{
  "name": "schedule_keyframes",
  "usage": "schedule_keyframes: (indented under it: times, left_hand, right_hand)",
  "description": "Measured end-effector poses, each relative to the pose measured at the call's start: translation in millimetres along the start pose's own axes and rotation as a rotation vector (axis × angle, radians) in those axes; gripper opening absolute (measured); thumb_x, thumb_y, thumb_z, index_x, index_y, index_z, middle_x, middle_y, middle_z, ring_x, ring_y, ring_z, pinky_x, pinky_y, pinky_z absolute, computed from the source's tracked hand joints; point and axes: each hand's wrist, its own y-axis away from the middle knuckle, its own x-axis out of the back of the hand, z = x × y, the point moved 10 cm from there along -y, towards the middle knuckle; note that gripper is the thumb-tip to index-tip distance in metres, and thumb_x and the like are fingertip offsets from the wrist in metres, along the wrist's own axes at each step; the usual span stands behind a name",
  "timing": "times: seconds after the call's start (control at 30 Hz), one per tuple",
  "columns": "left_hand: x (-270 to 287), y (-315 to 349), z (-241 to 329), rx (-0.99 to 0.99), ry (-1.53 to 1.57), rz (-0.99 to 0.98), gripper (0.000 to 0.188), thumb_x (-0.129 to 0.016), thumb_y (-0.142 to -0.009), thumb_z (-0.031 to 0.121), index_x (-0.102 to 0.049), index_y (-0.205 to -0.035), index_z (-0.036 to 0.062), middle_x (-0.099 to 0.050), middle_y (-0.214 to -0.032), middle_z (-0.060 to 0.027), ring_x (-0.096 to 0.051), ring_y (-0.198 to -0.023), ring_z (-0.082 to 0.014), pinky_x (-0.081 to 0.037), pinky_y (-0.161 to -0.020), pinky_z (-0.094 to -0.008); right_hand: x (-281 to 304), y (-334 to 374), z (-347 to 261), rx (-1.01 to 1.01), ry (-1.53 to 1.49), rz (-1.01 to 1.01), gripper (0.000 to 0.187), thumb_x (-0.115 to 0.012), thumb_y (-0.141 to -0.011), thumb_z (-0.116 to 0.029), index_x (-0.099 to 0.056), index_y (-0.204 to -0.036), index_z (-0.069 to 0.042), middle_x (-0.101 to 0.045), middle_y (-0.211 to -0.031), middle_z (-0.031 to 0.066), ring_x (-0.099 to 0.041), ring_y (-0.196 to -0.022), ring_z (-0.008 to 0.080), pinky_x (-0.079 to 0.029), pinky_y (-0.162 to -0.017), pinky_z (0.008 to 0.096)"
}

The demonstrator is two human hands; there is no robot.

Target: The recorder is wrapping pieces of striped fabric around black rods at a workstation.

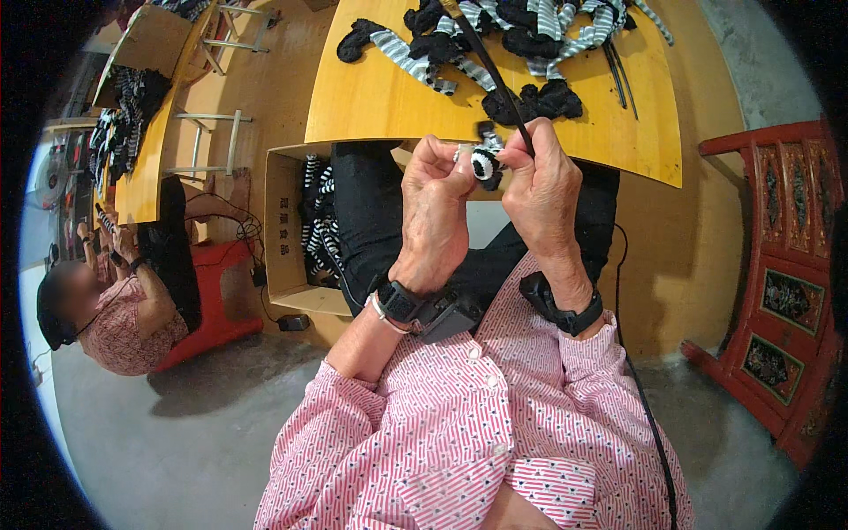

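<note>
My left hand (435,212) pinches a small black-and-white striped knitted piece (485,165) between thumb and fingertips, just off the table's near edge. Close against it on the right, my right hand (544,190) is closed around the lower end of a long dark rod (497,78), its fingertips touching the knitted piece. The rod slants up to the left over the table and has a brownish upper end. My fingers cover part of the knitted piece. Beyond my hands lie loose striped knitted pieces (402,58) with black ends, heaped on the yellow table (371,110).
Two thin dark sticks (621,79) lie at the table's right. Left of my legs stands a cardboard box (283,221) holding striped knits. A carved red wooden chair (768,265) is at the right. At far left, a person (132,318) sits on a red seat by another table.
</note>
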Motion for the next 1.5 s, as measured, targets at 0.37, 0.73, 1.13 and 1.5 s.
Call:
schedule_keyframes:
  times: [0.37, 0.73, 1.13, 1.5]
  left_hand:
    - [-30.6, 6.6, -0.3, 0.105, -0.056, -0.37, 0.014, -0.054, -0.081, 0.0, -0.047, -0.092, 0.0055, -0.051, -0.083, 0.001, -0.048, -0.075, -0.0058, -0.039, -0.071, -0.0207]
    - [-27.3, 12.7, -5.1, 0.199, -0.151, -0.392, 0.017, -0.057, -0.08, 0.003, -0.052, -0.096, 0.0033, -0.053, -0.085, 0.0018, -0.049, -0.078, -0.0056, -0.039, -0.073, -0.0195]
    - [-23.7, 2.6, 7.5, 0.04, -0.099, -0.274, 0.005, -0.055, -0.083, 0.006, -0.053, -0.088, 0.0043, -0.055, -0.078, 0.0021, -0.052, -0.069, -0.0048, -0.044, -0.064, -0.0206]
    - [-25.0, 10.0, -1.7, 0.074, -0.13, -0.238, 0.006, -0.054, -0.083, 0.004, -0.049, -0.086, 0.0052, -0.054, -0.082, 0.0014, -0.051, -0.072, -0.0057, -0.044, -0.064, -0.02]
  right_hand:
    - [-19.0, -3.5, 22.9, -0.139, -0.524, -0.239, 0.02, -0.052, -0.086, -0.019, -0.042, -0.079, -0.004, -0.047, -0.073, 0.0007, -0.043, -0.068, 0.007, -0.041, -0.064, 0.0203]
    - [-13.3, -2.2, 26.7, -0.044, -0.438, -0.162, 0.004, -0.048, -0.081, -0.004, -0.045, -0.079, -0.002, -0.05, -0.065, 0.0059, -0.052, -0.06, 0.0161, -0.043, -0.057, 0.0276]
    - [-14.0, 3.2, 24.6, -0.262, -0.49, -0.247, 0.007, -0.053, -0.082, -0.008, -0.049, -0.084, -0.002, -0.054, -0.07, 0.0025, -0.051, -0.066, 0.0091, -0.042, -0.06, 0.0246]
    - [0.4, 2.3, 18.5, -0.173, -0.394, -0.144, 0.01, -0.053, -0.083, -0.008, -0.047, -0.079, -0.002, -0.05, -0.074, -0.0012, -0.044, -0.068, 0.0058, -0.039, -0.063, 0.0195]
